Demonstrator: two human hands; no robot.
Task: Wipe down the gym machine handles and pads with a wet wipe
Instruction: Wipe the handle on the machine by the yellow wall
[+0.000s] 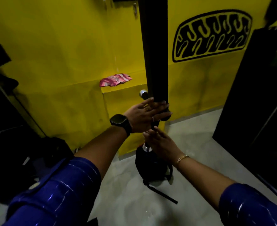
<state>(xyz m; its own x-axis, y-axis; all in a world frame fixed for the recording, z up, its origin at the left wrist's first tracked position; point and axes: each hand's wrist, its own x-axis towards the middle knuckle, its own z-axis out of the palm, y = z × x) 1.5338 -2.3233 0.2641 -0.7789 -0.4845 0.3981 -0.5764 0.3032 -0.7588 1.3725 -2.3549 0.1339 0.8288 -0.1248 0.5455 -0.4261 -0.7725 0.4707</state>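
Handle (146,147): wiping step. Left hand (144,115) flat on far part, right hand (160,142) straight-fingered near end, neither clamped. Wipe unseen; next, likely stroke along handle.

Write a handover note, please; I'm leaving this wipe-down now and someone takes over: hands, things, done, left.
Left hand: open, fingers flat on the handle under the black pad.
Right hand: open, touching the handle lower down.
No wipe shows in either hand; a pink cloth lies on the yellow ledge.
Done: cannot tell.
Left: get a wipe, do handle and pad.
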